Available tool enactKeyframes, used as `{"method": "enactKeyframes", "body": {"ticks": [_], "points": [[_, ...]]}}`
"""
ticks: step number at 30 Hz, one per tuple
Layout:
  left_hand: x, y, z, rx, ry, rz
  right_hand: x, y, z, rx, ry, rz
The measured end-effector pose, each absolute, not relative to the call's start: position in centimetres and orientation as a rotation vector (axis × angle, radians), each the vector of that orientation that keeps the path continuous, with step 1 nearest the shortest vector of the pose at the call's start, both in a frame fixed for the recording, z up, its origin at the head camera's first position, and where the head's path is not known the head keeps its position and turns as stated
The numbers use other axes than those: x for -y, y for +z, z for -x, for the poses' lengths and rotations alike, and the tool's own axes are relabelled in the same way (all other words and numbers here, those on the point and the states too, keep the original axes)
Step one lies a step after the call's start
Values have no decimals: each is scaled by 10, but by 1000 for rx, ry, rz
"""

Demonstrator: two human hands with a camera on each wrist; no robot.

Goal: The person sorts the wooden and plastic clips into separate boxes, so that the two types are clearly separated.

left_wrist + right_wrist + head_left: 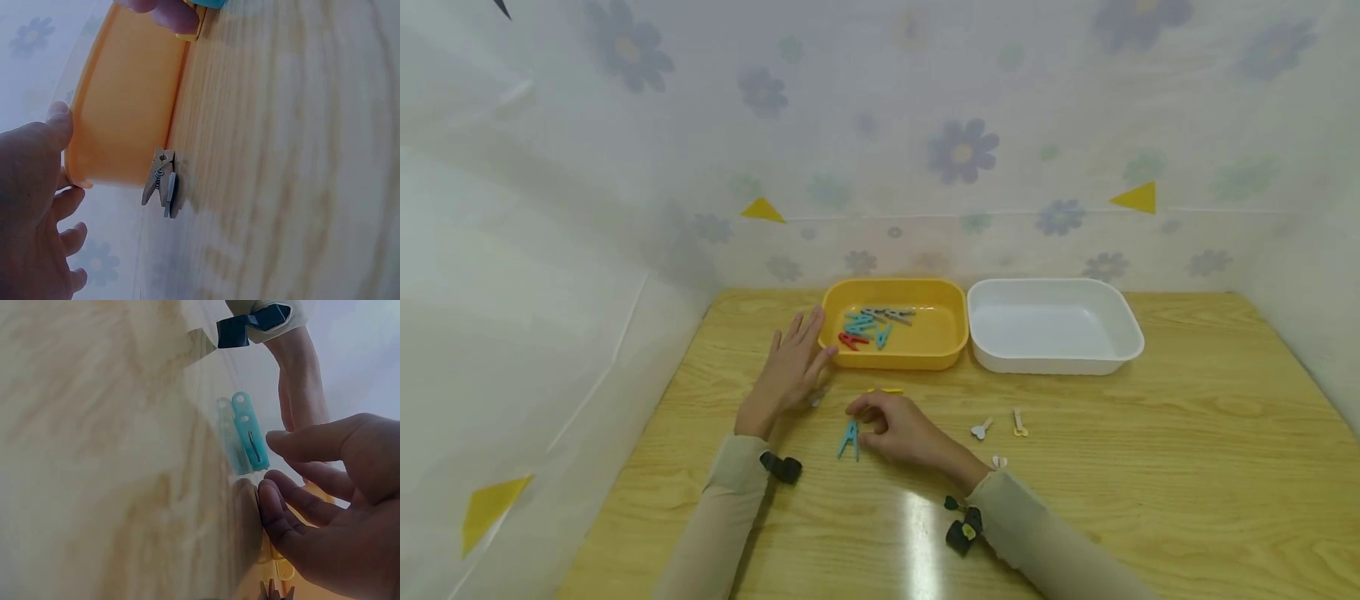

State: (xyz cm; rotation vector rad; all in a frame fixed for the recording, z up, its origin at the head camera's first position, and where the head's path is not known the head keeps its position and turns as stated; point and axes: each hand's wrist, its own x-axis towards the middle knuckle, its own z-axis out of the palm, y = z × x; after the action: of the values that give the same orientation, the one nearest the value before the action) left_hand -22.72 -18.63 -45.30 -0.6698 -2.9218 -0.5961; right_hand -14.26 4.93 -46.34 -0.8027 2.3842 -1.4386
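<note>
My left hand (788,371) lies along the left end of the yellow bin (895,362), its fingers stretched out and touching the rim. Inside the bin are several clothespins: teal ones (859,327), grey ones (898,315) and a red one (852,341). Over the table in front, my right hand (898,427) has its thumb and bent fingers spread apart beside a teal clothespin (250,434). In the right wrist view that clothespin rests on the tabletop, close to the thumb and fingertips. A yellow clothespin (887,391) lies just beyond the right hand.
A white bin (1048,365) stands right of the yellow one, against the back curtain. A small wooden clothespin (161,178) sits at the yellow bin's front left. More small wooden clothespins (1018,423) with decorations, one heart-shaped (979,432), lie right of the right hand.
</note>
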Motion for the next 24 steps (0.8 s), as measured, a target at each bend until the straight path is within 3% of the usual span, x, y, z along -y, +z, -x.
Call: {"method": "enactKeyframes", "body": {"ticks": [24], "points": [[186,-453,228,2922,-596,668,-47,-465,141,-2407,-1325,851]]}}
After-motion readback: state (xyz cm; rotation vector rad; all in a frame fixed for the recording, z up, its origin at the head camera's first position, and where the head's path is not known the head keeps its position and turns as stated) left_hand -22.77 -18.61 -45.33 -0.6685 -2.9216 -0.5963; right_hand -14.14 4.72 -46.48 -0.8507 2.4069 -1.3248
